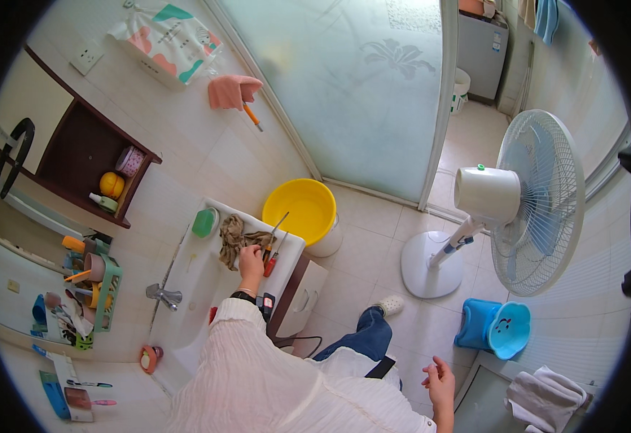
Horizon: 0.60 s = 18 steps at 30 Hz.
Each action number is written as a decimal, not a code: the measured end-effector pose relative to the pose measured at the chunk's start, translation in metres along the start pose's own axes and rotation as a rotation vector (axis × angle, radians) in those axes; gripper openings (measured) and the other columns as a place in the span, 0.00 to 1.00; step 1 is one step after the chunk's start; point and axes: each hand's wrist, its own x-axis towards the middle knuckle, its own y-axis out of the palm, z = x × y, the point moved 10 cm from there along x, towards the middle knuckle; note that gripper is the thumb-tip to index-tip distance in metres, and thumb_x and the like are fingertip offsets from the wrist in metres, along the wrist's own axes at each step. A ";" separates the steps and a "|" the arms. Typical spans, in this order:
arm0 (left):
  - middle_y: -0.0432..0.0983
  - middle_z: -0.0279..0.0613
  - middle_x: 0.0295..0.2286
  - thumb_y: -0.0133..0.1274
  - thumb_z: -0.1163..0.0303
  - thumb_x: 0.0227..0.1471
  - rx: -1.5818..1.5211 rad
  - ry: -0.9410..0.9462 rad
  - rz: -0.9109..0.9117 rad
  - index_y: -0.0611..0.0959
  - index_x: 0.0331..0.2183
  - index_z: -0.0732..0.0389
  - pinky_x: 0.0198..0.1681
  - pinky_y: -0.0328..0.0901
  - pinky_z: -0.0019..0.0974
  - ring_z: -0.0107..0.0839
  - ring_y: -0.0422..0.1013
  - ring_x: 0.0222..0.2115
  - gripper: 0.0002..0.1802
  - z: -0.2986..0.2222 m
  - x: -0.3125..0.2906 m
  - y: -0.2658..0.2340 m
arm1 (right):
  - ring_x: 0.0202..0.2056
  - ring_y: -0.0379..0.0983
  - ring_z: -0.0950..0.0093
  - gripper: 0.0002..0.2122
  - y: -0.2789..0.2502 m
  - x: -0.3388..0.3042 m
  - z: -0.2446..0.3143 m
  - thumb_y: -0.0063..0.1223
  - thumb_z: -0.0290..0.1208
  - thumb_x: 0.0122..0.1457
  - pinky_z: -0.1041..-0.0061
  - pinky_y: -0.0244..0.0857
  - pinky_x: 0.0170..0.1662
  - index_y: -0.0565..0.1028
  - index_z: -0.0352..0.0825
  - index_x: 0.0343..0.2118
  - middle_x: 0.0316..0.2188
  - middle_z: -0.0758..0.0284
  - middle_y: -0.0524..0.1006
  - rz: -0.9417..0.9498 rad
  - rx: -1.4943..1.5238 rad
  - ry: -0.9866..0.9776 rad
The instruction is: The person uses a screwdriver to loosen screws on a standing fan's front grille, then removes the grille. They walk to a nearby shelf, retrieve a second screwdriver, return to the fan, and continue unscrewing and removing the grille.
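Reaching arm: the left hand [250, 261] is at 8 o'clock from the middle of the view, over the corner of the sink [198, 283], fingers drawn narrow beside the handle of a yellow screwdriver [267, 252] and the edge of a brown cloth [230, 239]; I cannot tell whether it grips either one
Brown cloth: crumpled on the sink's end, at 10 to 11 o'clock from the left hand
Yellow screwdriver: just beside the fingers at 2 o'clock, its shaft pointing to 1 o'clock
Red screwdriver [270, 265]: near the left hand at 3 to 4 o'clock, shaft pointing to 1 o'clock
Soap box [204, 223]: green, on the sink at 10 o'clock from the left hand, beyond the cloth
Tap [164, 296]: at 8 o'clock from the left hand
Free arm: the right hand [439, 380] is at 5 o'clock in the view, empty, fingers loosely curled and a little spread, well apart from the sink
Yellow tub [297, 209]: at 1 to 2 o'clock from the left hand, above a white bucket [332, 241]
Fan [488, 189]: white, standing on the floor at 3 o'clock in the view
Stool [472, 322]: blue, at 4 o'clock, with a light-blue basin [511, 330] against it
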 end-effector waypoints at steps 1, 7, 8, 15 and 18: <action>0.72 0.44 0.41 0.57 0.68 0.44 0.074 0.004 -0.048 0.78 0.37 0.58 0.45 0.64 0.42 0.43 0.68 0.44 0.15 0.002 -0.001 -0.007 | 0.19 0.68 0.81 0.18 -0.001 0.000 -0.001 0.48 0.32 0.59 0.82 0.63 0.22 0.67 0.29 0.51 0.30 0.64 0.76 -0.003 0.007 0.001; 0.70 0.47 0.43 0.56 0.69 0.45 0.107 -0.128 0.128 0.75 0.41 0.58 0.49 0.61 0.44 0.44 0.65 0.47 0.18 0.040 0.016 0.016 | 0.19 0.68 0.80 0.18 -0.003 0.003 -0.012 0.48 0.31 0.59 0.82 0.64 0.22 0.67 0.29 0.51 0.29 0.63 0.76 -0.012 -0.005 0.018; 0.71 0.46 0.40 0.54 0.68 0.46 0.067 -0.031 0.109 0.75 0.41 0.58 0.46 0.62 0.44 0.42 0.67 0.44 0.17 0.033 0.023 0.015 | 0.19 0.68 0.80 0.18 -0.002 0.003 -0.013 0.48 0.30 0.59 0.82 0.64 0.22 0.67 0.29 0.51 0.29 0.63 0.76 -0.009 -0.012 0.019; 0.67 0.31 0.18 0.44 0.49 0.56 -0.796 -0.459 0.348 0.74 0.34 0.57 0.18 0.58 0.27 0.21 0.60 0.13 0.20 0.030 0.019 -0.016 | 0.19 0.68 0.81 0.17 0.007 0.012 -0.006 0.48 0.30 0.59 0.82 0.63 0.22 0.67 0.28 0.50 0.30 0.63 0.76 0.011 0.010 -0.005; 0.64 0.29 0.17 0.42 0.45 0.57 -1.157 -0.535 0.485 0.73 0.35 0.55 0.17 0.56 0.26 0.21 0.57 0.12 0.22 -0.025 -0.014 -0.033 | 0.20 0.68 0.81 0.17 0.015 0.015 0.002 0.48 0.30 0.59 0.82 0.63 0.22 0.67 0.28 0.50 0.30 0.63 0.76 0.035 0.040 -0.002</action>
